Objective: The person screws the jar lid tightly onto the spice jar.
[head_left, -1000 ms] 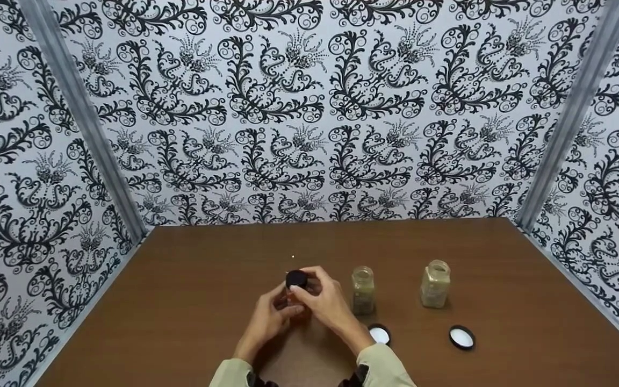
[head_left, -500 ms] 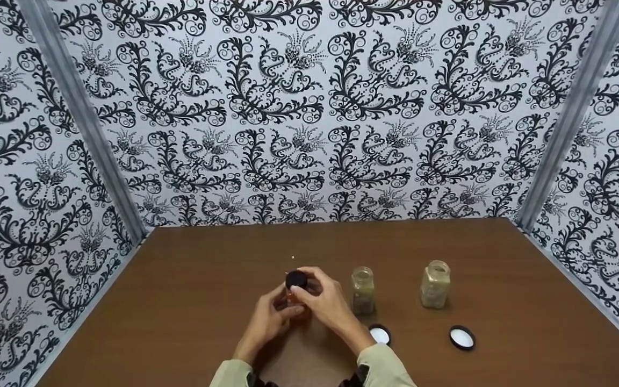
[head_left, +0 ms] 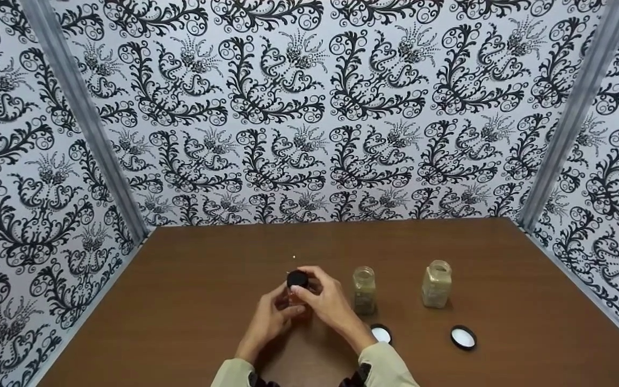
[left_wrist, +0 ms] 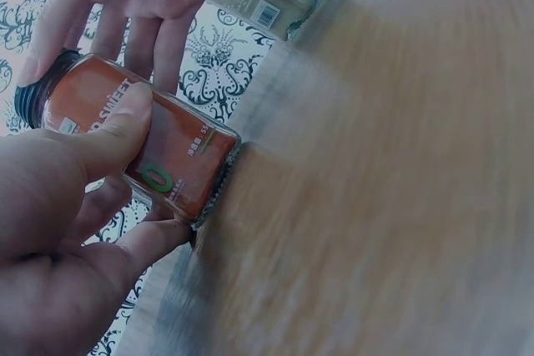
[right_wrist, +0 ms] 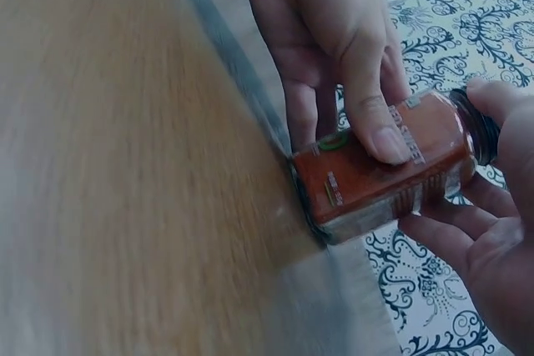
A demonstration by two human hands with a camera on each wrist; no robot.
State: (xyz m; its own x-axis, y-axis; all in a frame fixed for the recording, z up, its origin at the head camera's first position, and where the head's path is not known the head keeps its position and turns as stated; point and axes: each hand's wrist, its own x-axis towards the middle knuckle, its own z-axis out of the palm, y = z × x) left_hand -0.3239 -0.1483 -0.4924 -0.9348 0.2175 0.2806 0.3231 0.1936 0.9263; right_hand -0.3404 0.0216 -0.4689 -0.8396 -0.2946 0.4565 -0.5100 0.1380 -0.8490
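A square glass spice jar of orange-red powder stands upright at the table's near middle, its base right at the tabletop in both wrist views. My left hand grips its body, thumb across the printed label. On top is a black screw lid, which my right hand pinches between thumb and fingers. In the right wrist view the lid sits on the jar's neck. Fingers cover much of the jar in the head view.
Two lidless glass jars of greenish-tan powder stand to the right on the brown table. Two black lids lie with white undersides up in front of them. A tiny white speck lies behind the hands. Patterned walls enclose the table.
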